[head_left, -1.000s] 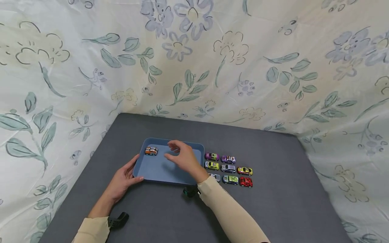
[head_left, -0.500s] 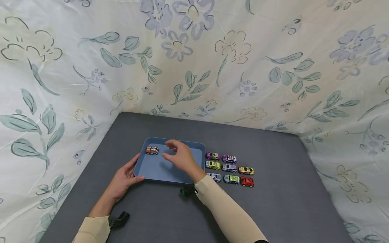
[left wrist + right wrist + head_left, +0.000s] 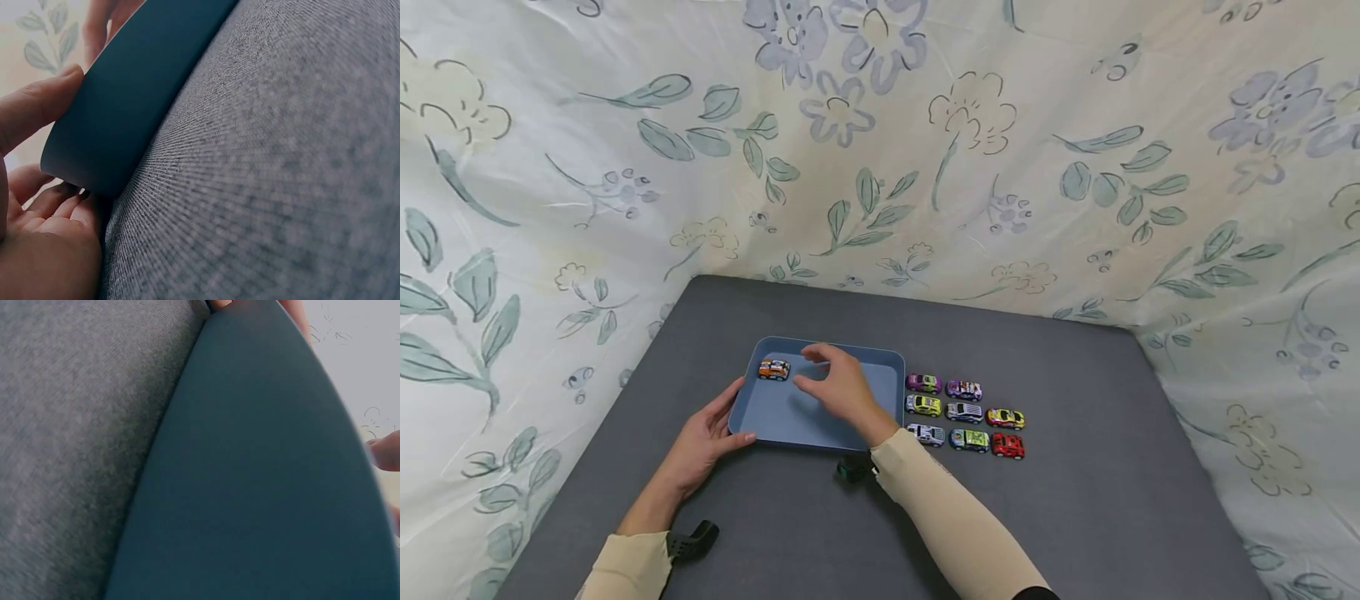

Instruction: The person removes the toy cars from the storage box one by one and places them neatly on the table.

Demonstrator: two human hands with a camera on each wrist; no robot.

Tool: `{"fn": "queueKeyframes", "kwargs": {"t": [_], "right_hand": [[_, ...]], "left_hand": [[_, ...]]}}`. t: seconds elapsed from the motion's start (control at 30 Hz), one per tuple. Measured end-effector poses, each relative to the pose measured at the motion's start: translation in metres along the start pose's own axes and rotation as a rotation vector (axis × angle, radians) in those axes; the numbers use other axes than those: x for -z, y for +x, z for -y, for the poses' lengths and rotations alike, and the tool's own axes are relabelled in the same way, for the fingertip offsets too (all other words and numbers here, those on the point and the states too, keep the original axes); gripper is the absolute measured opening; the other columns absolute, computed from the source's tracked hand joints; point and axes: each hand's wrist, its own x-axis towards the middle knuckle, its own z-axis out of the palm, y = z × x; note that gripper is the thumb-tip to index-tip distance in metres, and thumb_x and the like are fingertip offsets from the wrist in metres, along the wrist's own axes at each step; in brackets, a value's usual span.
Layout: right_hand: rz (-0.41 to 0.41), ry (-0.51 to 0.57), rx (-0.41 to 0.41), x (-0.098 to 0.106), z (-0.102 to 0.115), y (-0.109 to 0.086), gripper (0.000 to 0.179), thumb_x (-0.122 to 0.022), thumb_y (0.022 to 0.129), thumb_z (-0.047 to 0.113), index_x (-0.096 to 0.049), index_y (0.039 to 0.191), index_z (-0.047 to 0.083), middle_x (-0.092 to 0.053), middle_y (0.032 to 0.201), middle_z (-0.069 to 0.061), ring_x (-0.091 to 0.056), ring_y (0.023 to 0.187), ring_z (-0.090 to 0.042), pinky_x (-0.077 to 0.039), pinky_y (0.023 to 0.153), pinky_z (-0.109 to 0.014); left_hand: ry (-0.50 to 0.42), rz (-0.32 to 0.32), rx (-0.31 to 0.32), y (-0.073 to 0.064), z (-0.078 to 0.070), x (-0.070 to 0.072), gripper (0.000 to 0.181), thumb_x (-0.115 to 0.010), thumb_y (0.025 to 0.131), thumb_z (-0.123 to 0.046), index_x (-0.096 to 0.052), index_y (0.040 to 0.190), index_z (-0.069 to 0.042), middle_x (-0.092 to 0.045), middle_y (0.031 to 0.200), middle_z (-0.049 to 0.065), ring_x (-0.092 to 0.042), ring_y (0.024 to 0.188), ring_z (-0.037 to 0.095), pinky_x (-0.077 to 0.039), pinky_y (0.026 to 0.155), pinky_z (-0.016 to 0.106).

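A blue rectangular tray (image 3: 820, 433) lies on the grey table. My left hand (image 3: 703, 429) holds its near left corner, thumb against the front wall and the other fingers along the left side. The left wrist view shows that thumb (image 3: 44, 103) on the tray wall. Near the tray's far left corner sits an orange and white toy car (image 3: 773, 369). My right hand (image 3: 841, 385) hovers over the tray with thumb and fingers apart, loosely curved, nothing between them, to the right of that car. In the right wrist view the tray's outer wall (image 3: 250, 456) hides most of this hand.
Right of the tray, several toy cars stand in rows, among them a purple one (image 3: 922, 383), a yellow one (image 3: 922, 405) and a red one (image 3: 1007, 446). Floral cloth (image 3: 880, 167) hangs behind and beside the grey table (image 3: 1075, 500).
My right hand has drifted slightly left above the tray, bringing it closer to the orange and white toy car. My left hand stays at the tray's corner.
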Motion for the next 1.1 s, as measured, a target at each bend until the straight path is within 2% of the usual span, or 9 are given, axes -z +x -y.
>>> {"fn": "queueKeyframes", "kwargs": {"t": [0.37,0.6,1.1], "right_hand": [[-0.001,0.003,-0.028,-0.007,0.001,0.003,0.047,-0.084,0.099,0.029,-0.071,0.141,0.012,-0.070,0.137,0.000,-0.066,0.126,-0.024,-0.055,0.104,-0.039],[-0.005,-0.032,-0.020,-0.010,0.002,0.009,0.046,-0.084,0.099,0.030,-0.072,0.139,0.013,-0.071,0.136,-0.001,-0.068,0.123,-0.023,-0.056,0.102,-0.037],[0.038,-0.066,-0.035,-0.019,0.003,0.024,0.045,-0.084,0.099,0.030,-0.072,0.139,0.014,-0.072,0.135,0.000,-0.068,0.122,-0.019,-0.056,0.102,-0.037]], "left_hand": [[-0.011,0.013,-0.015,0.003,0.005,0.003,0.097,-0.076,0.098,0.008,-0.018,0.174,-0.005,-0.013,0.178,0.025,-0.016,0.161,0.046,-0.040,0.110,0.013],[-0.009,0.009,-0.001,0.004,0.003,0.004,0.098,-0.077,0.097,0.008,-0.018,0.174,-0.006,-0.012,0.178,0.024,-0.015,0.162,0.045,-0.039,0.110,0.013],[-0.016,0.017,0.004,0.007,0.003,0.008,0.098,-0.077,0.097,0.008,-0.018,0.174,-0.005,-0.011,0.178,0.025,-0.014,0.162,0.045,-0.039,0.111,0.014]]}}
